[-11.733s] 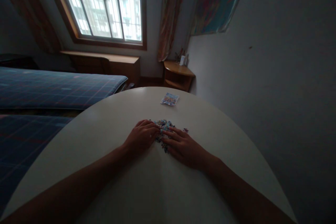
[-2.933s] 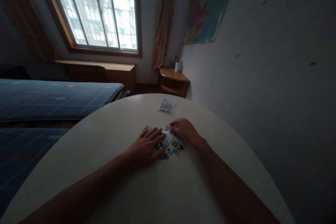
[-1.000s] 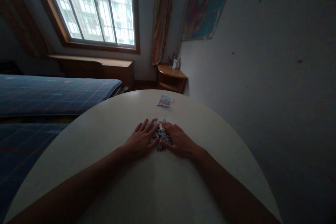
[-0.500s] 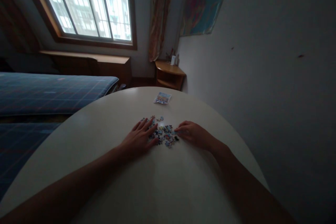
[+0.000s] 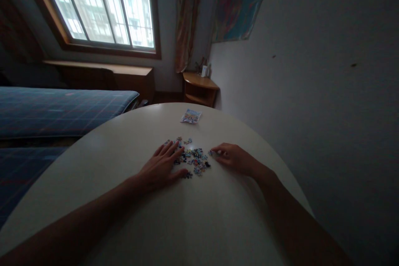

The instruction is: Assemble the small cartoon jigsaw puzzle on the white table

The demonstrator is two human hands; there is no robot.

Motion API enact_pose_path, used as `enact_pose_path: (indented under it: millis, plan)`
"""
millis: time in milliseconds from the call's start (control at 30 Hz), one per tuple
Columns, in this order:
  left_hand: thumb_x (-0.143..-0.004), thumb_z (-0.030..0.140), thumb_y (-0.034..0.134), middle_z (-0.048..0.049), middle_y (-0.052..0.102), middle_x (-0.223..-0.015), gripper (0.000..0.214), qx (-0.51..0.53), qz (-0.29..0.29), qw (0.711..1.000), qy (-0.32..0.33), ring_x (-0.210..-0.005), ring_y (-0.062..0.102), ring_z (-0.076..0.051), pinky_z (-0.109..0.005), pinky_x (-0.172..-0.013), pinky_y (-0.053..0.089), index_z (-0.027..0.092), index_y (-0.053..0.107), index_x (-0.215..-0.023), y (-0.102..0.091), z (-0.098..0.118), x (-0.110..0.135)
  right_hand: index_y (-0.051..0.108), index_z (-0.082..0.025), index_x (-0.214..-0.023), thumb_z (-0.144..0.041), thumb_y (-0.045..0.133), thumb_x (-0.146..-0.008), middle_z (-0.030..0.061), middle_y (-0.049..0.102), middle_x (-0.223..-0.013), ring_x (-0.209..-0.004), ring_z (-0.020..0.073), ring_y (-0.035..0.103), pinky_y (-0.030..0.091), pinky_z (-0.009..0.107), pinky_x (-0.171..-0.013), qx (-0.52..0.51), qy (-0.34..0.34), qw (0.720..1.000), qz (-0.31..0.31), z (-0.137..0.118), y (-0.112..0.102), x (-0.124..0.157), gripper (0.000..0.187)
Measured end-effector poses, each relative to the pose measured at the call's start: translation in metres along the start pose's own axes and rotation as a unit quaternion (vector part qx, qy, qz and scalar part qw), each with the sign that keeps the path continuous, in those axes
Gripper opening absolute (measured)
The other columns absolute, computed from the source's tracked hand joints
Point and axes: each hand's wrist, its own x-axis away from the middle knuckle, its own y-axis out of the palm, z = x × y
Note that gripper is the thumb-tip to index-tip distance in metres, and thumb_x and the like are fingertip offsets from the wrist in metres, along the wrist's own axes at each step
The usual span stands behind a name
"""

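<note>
The pieces (image 5: 197, 158) lie in a loose, uneven heap on the table (image 5: 193, 220), about midway between its left and right sides and toward the far part. They are small, with knobs and notches along their edges like those of a jigsaw — mostly blue, white and dark, with specks of red and yellow. A nearly black one stands out on the right side of the heap. Many touch or overlap, though a few lie slightly apart at the far side; what is printed on each is too small to make out.

The left hand (image 5: 163, 162) rests palm down over the left part of the heap, fingers spread apart and covering some pieces, its thumb beside a little cluster at the near edge. The right hand (image 5: 233, 158) is just right of the heap, fingers curled, with the index fingertip at a small dark piece; whether finger and thumb are clamped on it cannot be told.

Beyond the heap, well apart from it, lies a card (image 5: 191, 116) with a pale border and a bright, many-coloured picture — bluish along its far side.
</note>
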Motion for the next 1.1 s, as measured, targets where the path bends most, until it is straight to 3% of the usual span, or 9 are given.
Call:
enact_pose_path:
  millis: [200,367,567,700,933,1100]
  plan:
    - [-0.085,0.079,0.037,-0.0076,0.017,-0.161,0.086,0.001,-0.009,1.000,0.005,-0.148,0.014,-0.034,-0.051,-0.119,0.016,0.025,0.030,-0.152,0.000,-0.001,0.001,0.073,-0.018,-0.099,-0.025,0.063,-0.084,0.0085,0.069,-0.095,-0.081,0.0182,0.064,0.049,0.030,-0.074,0.011,0.018,1.000,0.002,0.002,-0.002,0.000,0.019]
    - [-0.085,0.079,0.038,-0.0083,0.018,-0.161,0.085,0.001,-0.005,1.000,0.007,-0.147,0.015,-0.034,-0.052,-0.118,0.017,0.026,0.031,-0.152,0.001,-0.002,0.001,0.070,-0.018,-0.095,-0.022,0.066,-0.083,0.0086,0.071,-0.100,-0.096,0.0218,0.062,0.046,0.037,-0.090,0.038,-0.031,0.998,0.026,-0.001,0.003,-0.004,0.013]
    - [-0.083,0.078,0.042,-0.0085,0.019,-0.161,0.087,0.009,0.010,1.000,0.014,-0.148,0.014,-0.035,-0.053,-0.118,0.017,0.027,0.030,-0.152,0.004,-0.004,0.001,0.068,-0.020,-0.085,-0.021,0.067,-0.084,0.0051,0.072,-0.087,-0.090,0.0201,0.063,0.048,0.034,-0.085,0.026,-0.063,0.997,0.045,-0.020,0.010,-0.008,0.002]
    - [-0.083,0.078,0.044,-0.0087,0.018,-0.161,0.087,0.012,0.001,1.000,0.006,-0.147,0.015,-0.035,-0.053,-0.118,0.017,0.026,0.032,-0.152,0.003,-0.003,0.000,0.069,-0.021,-0.081,-0.019,0.065,-0.085,0.0047,0.071,-0.084,-0.087,0.0193,0.063,0.047,0.032,-0.083,0.055,-0.102,0.993,0.031,-0.027,0.009,-0.007,0.006]
    - [-0.094,0.060,0.043,-0.0077,0.027,-0.159,0.067,0.013,0.029,0.999,-0.030,-0.147,0.020,-0.030,-0.050,-0.119,0.020,0.022,0.036,-0.149,0.005,0.002,-0.002,0.072,-0.021,-0.095,-0.020,0.064,-0.084,0.0084,0.070,-0.098,-0.091,0.0213,0.063,0.048,0.036,-0.086,0.116,-0.117,0.986,-0.012,-0.043,0.006,-0.001,0.014]
    - [-0.094,0.053,0.046,-0.0088,0.029,-0.158,0.063,0.018,0.044,0.998,-0.031,-0.147,0.022,-0.029,-0.048,-0.119,0.021,0.019,0.039,-0.147,0.006,0.000,-0.002,0.058,-0.022,-0.130,-0.033,0.068,-0.084,0.0128,0.061,-0.128,-0.114,0.0266,0.056,0.044,0.044,-0.100,0.107,-0.155,0.982,0.017,-0.055,0.026,-0.002,0.049]
